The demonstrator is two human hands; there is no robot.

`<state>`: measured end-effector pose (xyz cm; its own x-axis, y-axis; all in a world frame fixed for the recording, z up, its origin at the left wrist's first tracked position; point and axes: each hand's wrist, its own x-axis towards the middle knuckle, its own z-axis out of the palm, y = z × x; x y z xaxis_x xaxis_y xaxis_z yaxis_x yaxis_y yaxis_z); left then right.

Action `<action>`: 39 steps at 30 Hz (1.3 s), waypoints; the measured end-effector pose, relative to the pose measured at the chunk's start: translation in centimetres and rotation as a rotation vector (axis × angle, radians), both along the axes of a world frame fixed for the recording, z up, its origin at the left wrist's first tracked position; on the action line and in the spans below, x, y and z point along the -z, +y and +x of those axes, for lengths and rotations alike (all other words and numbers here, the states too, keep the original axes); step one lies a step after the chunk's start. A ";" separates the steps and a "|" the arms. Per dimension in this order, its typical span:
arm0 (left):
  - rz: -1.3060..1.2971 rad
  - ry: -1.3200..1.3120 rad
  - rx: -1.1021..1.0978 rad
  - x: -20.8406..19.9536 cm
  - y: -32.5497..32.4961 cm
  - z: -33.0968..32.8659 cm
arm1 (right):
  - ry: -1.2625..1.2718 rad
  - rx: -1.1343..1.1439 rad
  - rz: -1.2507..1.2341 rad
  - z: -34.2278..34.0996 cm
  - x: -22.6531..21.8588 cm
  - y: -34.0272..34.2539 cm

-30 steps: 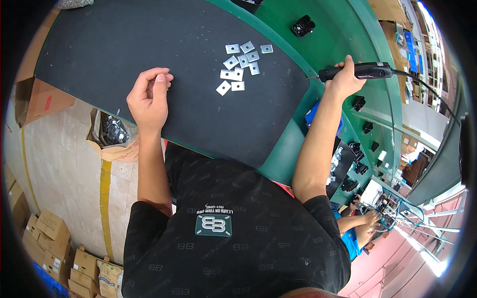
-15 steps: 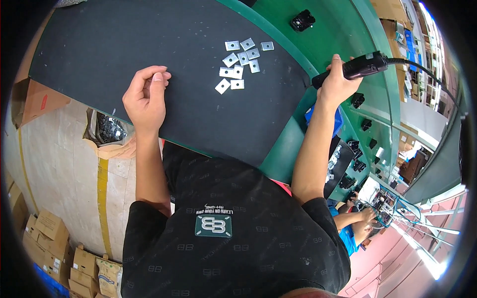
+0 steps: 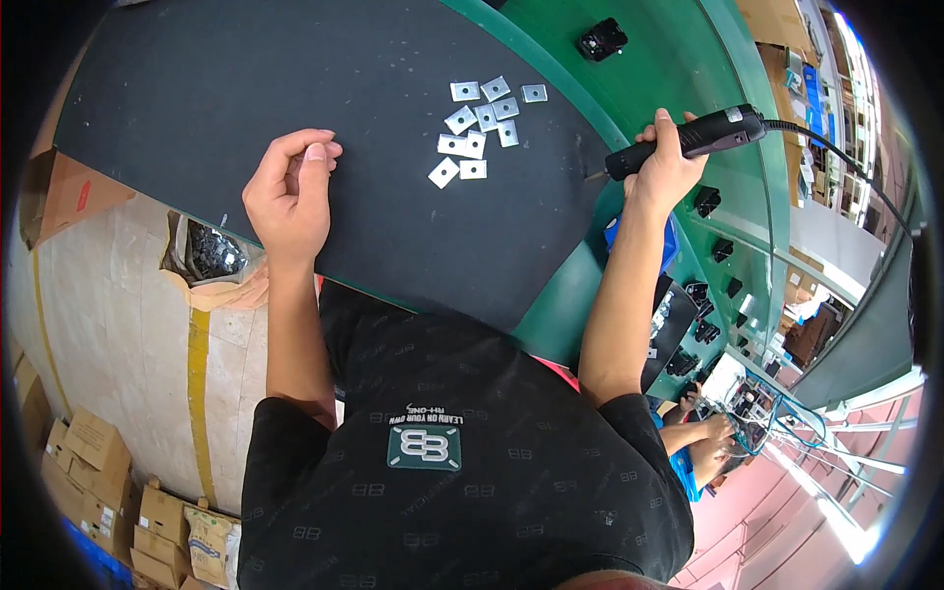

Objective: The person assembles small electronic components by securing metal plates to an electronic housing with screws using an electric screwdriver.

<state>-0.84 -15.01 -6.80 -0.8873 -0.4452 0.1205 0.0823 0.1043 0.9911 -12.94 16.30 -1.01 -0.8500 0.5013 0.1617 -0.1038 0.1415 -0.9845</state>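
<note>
My right hand (image 3: 669, 167) grips a black corded electric screwdriver (image 3: 723, 131) at the right edge of the black work mat (image 3: 393, 236). The driver lies nearly level, its thin bit pointing left over the mat and its cord running off to the right. Above the mat's front left part is my left hand (image 3: 293, 192), fingers curled and thumb pressed to the index finger; whether anything sits between them is hidden. Between the hands, several small silver metal plates (image 3: 475, 145), each with a dark central hole, lie in a loose cluster, some overlapping.
Past the mat, a green conveyor surface (image 3: 678, 69) carries several black parts (image 3: 602, 39). A blue bin (image 3: 669, 241) sits beneath my right forearm. An open bag of dark parts (image 3: 214, 254) stands left below the table. Another person (image 3: 693, 442) works at the lower right. Cardboard boxes (image 3: 93, 452) are stacked lower left.
My right hand has turned the screwdriver slightly and brought it a little left, so its bit now shows over the mat. My left hand keeps its curled pose.
</note>
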 end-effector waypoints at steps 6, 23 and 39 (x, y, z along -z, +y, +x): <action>-0.011 0.026 -0.004 -0.1 -0.1 0.0 | 0.031 -0.023 -0.083 -0.4 0.3 -1.0; -0.007 0.019 -0.002 0.1 0.0 0.1 | 0.160 0.024 -0.319 -0.6 0.9 -2.7; -0.014 0.005 0.004 0.0 0.0 0.1 | 0.257 0.037 -0.335 -1.5 1.6 -4.3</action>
<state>-0.71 -15.03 -6.83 -0.8884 -0.4397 0.1316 0.0882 0.1180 0.9891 -14.39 11.98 -2.64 -0.7836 0.5917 0.1895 -0.3531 -0.1732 -0.9194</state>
